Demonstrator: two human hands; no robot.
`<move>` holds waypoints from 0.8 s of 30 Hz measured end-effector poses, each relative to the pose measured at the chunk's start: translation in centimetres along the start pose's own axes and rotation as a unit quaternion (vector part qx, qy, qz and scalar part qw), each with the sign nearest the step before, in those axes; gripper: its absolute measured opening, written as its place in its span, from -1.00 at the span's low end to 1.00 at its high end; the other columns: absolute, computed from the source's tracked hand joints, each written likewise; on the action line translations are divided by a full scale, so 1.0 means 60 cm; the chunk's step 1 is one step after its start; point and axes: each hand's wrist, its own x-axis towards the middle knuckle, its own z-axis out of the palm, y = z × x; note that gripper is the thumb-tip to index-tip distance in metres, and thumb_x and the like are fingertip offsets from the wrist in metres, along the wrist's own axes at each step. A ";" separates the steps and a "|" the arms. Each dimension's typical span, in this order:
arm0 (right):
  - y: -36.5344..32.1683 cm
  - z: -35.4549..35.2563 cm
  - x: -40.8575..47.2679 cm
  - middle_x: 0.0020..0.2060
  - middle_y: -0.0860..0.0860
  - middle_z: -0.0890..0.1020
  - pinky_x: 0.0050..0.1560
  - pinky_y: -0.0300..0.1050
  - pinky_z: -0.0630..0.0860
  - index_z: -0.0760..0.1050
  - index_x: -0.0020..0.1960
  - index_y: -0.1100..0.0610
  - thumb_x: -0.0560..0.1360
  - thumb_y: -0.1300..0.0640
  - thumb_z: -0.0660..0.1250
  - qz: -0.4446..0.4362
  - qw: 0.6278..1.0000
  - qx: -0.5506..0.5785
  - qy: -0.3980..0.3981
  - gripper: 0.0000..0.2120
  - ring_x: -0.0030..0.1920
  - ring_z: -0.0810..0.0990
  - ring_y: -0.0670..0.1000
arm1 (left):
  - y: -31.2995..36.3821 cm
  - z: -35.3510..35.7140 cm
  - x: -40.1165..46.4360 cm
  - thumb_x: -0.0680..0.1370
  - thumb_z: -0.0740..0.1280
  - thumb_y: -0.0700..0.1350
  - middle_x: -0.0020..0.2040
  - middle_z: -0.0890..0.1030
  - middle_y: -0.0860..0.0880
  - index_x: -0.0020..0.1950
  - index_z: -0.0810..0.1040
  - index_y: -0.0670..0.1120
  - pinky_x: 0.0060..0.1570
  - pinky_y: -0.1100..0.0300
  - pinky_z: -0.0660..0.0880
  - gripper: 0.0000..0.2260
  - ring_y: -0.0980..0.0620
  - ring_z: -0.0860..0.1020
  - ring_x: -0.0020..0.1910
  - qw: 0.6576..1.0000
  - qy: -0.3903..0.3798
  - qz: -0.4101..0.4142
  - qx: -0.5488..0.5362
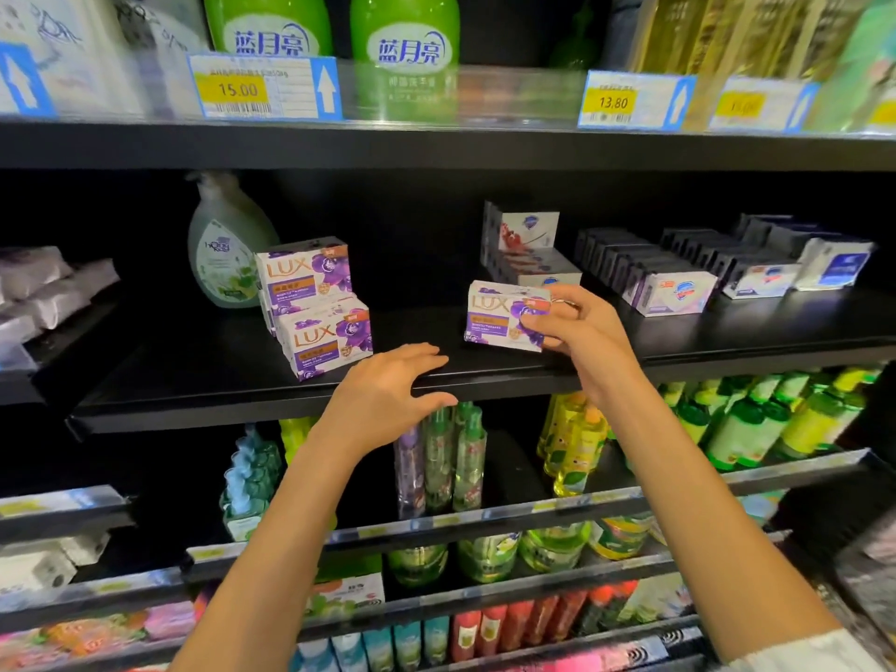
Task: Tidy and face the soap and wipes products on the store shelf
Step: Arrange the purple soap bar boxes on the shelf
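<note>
My right hand grips a purple-and-white LUX soap box by its right end, near the front of the black middle shelf. My left hand hovers open over the shelf's front edge, fingers spread, holding nothing. To the left stand more LUX soap boxes in a small stack, faces turned forward and slightly angled. Behind the held box sit white Safeguard soap boxes. Rows of further soap boxes run along the right. White wipes packs lie at the far left.
A pale green pump bottle stands behind the LUX stack. Two green bottles and price tags occupy the shelf above. Below are shelves of yellow, green and purple bottles. Bare black shelf lies between the LUX stack and the held box.
</note>
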 end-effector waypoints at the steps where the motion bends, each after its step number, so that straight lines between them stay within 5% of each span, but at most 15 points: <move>1: 0.001 -0.015 -0.001 -0.41 -0.17 0.58 -0.04 -0.21 0.59 0.54 0.23 0.13 0.45 0.32 0.56 -0.005 1.000 -0.017 0.010 -0.59 -0.19 0.67 -0.17 | -0.002 0.001 0.001 0.60 0.37 0.26 0.61 0.34 0.16 0.58 0.41 0.14 0.59 0.00 0.21 -0.43 0.12 0.27 0.59 1.000 0.001 0.001 -0.004; 6: -0.004 -0.087 -0.010 -0.30 -0.08 0.73 0.16 -0.02 0.63 0.60 0.10 0.12 0.41 0.34 0.59 -0.020 0.995 -0.065 0.075 -0.66 -0.08 0.76 -0.05 | -0.009 0.006 0.003 0.58 0.36 0.28 0.59 0.36 0.17 0.56 0.43 0.15 0.58 -0.02 0.25 -0.43 0.13 0.30 0.58 1.000 0.009 0.008 -0.015; 11: 0.000 -0.132 -0.002 -0.46 -0.21 0.63 -0.16 -0.34 0.54 0.54 0.15 0.16 0.46 0.34 0.56 -0.029 0.986 -0.110 0.122 -0.66 -0.33 0.65 -0.25 | -0.014 0.013 0.004 0.57 0.38 0.28 0.58 0.38 0.17 0.55 0.45 0.15 0.58 0.01 0.26 -0.44 0.13 0.31 0.58 1.000 0.022 0.015 -0.016; 13: 0.004 -0.137 0.001 -0.36 -0.17 0.68 -0.23 -0.37 0.54 0.53 0.19 0.15 0.46 0.28 0.58 -0.030 0.982 -0.139 0.128 -0.63 -0.30 0.68 -0.23 | -0.015 0.014 0.004 0.57 0.39 0.27 0.58 0.39 0.17 0.54 0.46 0.15 0.58 0.02 0.26 -0.44 0.14 0.31 0.58 0.999 0.028 0.017 -0.016; 18: 0.013 -0.139 0.003 0.05 0.00 0.72 0.06 -0.12 0.67 0.54 0.32 0.08 0.46 0.20 0.61 -0.043 0.972 -0.189 0.136 -0.51 0.05 0.72 -0.07 | -0.015 0.014 0.002 0.57 0.41 0.25 0.57 0.41 0.14 0.54 0.47 0.12 0.57 0.04 0.27 -0.44 0.12 0.33 0.57 0.999 0.037 0.025 -0.015; 24: 0.002 -0.126 -0.022 0.25 -0.10 0.61 0.11 -0.41 0.49 0.49 0.46 0.03 0.51 0.16 0.56 -0.130 0.937 -0.294 0.138 -0.45 0.17 0.58 -0.19 | -0.012 0.009 0.002 0.59 0.38 0.25 0.58 0.39 0.13 0.55 0.46 0.11 0.56 0.03 0.25 -0.44 0.11 0.32 0.58 0.999 0.029 0.027 -0.010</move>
